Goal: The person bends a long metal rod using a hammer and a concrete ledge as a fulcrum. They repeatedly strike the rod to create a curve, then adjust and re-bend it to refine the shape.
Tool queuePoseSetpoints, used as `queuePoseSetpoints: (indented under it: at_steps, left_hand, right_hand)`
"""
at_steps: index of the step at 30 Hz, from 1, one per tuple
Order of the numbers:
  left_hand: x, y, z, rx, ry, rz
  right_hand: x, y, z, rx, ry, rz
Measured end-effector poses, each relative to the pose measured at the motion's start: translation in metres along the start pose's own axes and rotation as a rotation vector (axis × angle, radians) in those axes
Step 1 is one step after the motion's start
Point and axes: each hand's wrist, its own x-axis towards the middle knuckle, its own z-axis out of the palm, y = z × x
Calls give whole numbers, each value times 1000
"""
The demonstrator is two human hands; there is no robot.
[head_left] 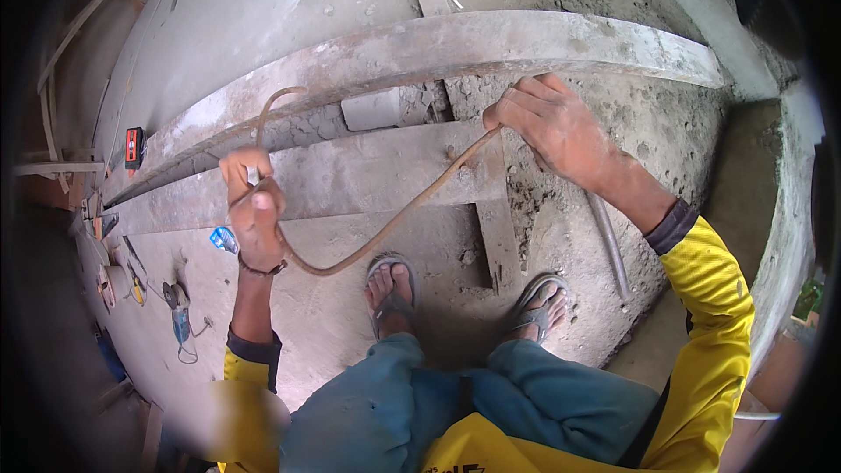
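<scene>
A thin, brown, bendy hose [385,229] sags in a loop between my two hands. My left hand [251,210] is closed round it on the left side, thumb up, and a free end curls above the fist over the upper plank. On the right, my right hand [554,127] pinches the hose with bent fingers, near the edge of the long upper plank [438,45]. The hose tip at that hand is hidden by the fingers. Below the hose lies a second wide plank [350,171].
A grey rod [609,245] leans by my right forearm. An orange-black device [134,149] stands at the far left, with a blue packet [224,239] and a blue angle grinder [180,311] nearer. Rough cement and a short cross board [499,245] lie between planks and feet.
</scene>
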Motion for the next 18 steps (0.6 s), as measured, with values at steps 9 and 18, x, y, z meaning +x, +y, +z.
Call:
queuePoseSetpoints:
  at_steps: [9,18]
  left_hand:
    - [-37,-28,40,-541,58,-422]
    - [29,27,30,-631,127,-649]
  right_hand:
    - [-11,-15,4,-203,-39,-102]
    - [-26,-23,14,-149,-214,84]
